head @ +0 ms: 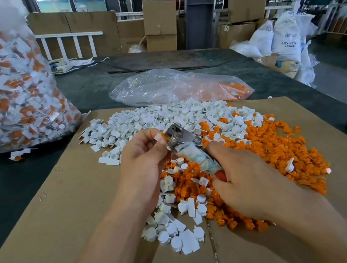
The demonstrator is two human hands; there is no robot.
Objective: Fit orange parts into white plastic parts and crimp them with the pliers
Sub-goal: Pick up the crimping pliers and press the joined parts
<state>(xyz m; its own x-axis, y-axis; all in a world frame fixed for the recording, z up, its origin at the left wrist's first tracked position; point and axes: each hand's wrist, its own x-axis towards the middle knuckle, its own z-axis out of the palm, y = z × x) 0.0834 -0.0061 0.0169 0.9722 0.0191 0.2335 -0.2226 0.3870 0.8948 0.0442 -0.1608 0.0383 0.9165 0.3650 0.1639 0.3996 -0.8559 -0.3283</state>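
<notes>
Cardboard (46,214): left grip (142,155) pinches white part (158,137); right grip (240,180) clasps pliers (180,139).

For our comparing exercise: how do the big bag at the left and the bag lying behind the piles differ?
The left bag stands tall and bulges full; the rear bag lies flat, mostly empty. The left bag holds white and orange pieces mixed; the rear bag shows mainly orange ones. Both are clear plastic.

on my feed: cardboard sheet (46,214) on the dark tabletop (87,87), boxes (159,22) stacked behind, white sacks (285,35) off right, grey pillar (198,6)
</notes>
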